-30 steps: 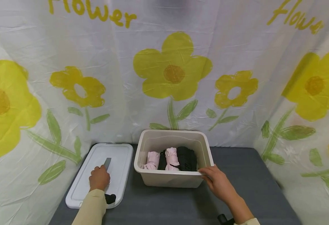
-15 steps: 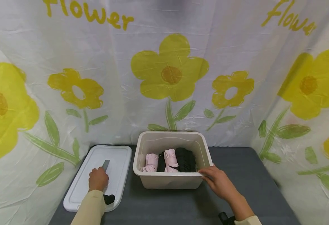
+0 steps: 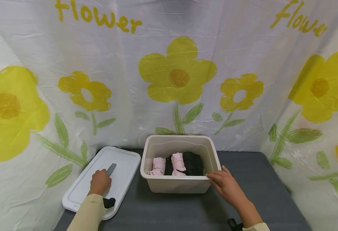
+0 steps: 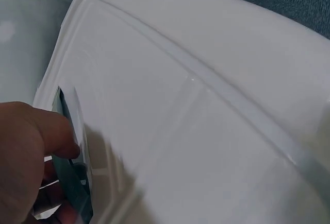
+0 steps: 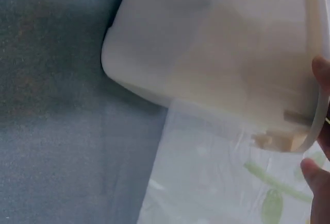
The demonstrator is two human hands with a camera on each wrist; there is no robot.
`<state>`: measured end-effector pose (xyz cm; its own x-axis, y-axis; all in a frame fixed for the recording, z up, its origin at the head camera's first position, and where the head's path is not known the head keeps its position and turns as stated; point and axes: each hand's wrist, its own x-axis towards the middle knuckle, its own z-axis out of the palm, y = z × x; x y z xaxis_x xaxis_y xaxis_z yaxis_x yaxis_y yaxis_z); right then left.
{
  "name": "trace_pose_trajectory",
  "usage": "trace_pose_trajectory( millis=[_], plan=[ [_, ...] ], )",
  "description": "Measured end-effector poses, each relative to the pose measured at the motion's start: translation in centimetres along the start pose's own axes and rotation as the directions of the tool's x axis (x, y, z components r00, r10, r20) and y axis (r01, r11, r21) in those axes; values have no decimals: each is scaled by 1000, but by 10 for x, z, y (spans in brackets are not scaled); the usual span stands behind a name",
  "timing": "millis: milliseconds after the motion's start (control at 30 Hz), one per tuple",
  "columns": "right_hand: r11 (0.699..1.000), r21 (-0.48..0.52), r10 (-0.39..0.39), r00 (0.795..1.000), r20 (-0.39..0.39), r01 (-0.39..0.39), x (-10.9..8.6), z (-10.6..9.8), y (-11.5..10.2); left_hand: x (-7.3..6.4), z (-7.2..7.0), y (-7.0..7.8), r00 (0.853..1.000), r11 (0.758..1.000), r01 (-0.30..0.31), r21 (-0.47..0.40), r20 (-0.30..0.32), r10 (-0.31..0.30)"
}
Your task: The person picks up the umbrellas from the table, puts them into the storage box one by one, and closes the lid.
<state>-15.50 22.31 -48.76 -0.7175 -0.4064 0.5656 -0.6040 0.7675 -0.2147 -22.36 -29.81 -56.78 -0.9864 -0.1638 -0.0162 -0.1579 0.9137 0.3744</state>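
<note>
My left hand (image 3: 100,181) curls round a grey handle (image 3: 112,168) in the middle of a white lid (image 3: 126,168). In the left wrist view, thumb and fingers wrap that handle (image 4: 72,180). To the right stands an upright beige plastic bin (image 3: 176,186). My right hand (image 3: 228,189) pinches the bin's rim at its front right corner; fingers also show at the rim in the right wrist view. Inside the bin lie two rolled pink cloth bundles (image 3: 178,163), a bulky black bundle (image 3: 193,163) and a narrower black one (image 3: 168,166) between the pink ones.
Bin and lid are on a dark grey table (image 3: 249,183), the bin near its back edge. A white curtain (image 3: 128,106) with yellow flowers hangs behind and at both sides. Black straps (image 3: 109,202) sit on both wrists.
The lid has turned clockwise, its near end swinging left and its far right corner nearing the bin, with my left hand still on the handle. My right hand stays on the bin's rim.
</note>
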Motion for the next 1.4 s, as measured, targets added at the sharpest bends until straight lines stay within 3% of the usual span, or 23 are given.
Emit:
trace_pose_trajectory(
  millis=[233,600,833,1000,1400],
  plan=[
    [998,-34,-50,997,-65,48,-2,4,2,-5,-22,3,1000,1000,-24,16,20,24],
    [1000,-3,-24,999,-46,24,-2,4,4,-6,-45,12,989,988,-145,50,-16,146],
    [1000,12,17,1000,-26,-17,-3,5,2,-9,-60,20,990,990,-141,15,18,140],
    [999,22,29,999,-31,-28,-3,4,1,-13,-70,24,988,988,-154,14,-1,154],
    [998,39,59,997,-44,-57,-3,6,-2,-17,-88,20,987,987,-163,-2,11,163]
  ],
)
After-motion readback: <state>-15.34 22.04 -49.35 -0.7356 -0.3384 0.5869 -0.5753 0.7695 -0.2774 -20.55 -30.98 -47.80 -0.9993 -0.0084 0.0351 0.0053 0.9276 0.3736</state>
